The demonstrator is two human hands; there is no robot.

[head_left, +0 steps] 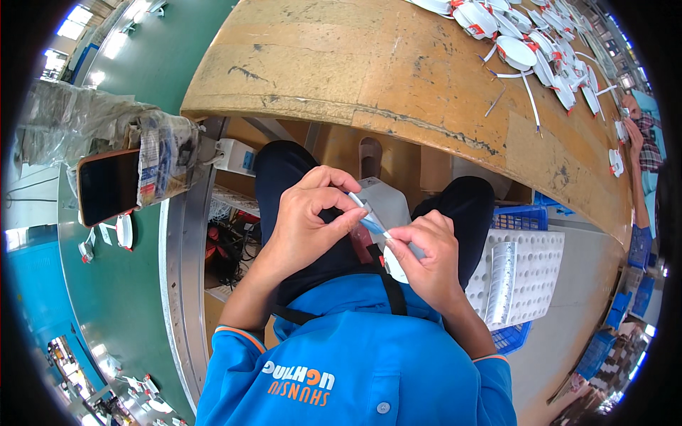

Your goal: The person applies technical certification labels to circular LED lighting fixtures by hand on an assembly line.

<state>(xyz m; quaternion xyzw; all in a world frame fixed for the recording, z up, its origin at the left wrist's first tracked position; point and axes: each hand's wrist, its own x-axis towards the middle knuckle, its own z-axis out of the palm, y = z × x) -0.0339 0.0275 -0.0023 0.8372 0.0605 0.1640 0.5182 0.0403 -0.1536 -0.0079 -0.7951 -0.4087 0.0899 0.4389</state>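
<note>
Above my lap, my left hand (320, 216) pinches a thin white cable (384, 231) between thumb and fingers. Opposite it, my right hand (430, 257) is closed on the cable's other end, thumb pressed to the fingertips. A round white disc-shaped part (394, 264), with a bit of red at its edge, hangs below my right thumb. It looks like a small lamp; its far side is hidden by that hand. Behind the cable, a pale grey object (386, 195) sits between my knees; its kind is unclear.
A worn wooden table (341, 64) curves ahead, heaped at far right with white round lamps (517, 53). Left are a green conveyor belt (114, 298) and a phone (108, 186) on a wrapped bar. A perforated white tray (536, 273) rests right. Another person's arm (637, 163) reaches in at far right.
</note>
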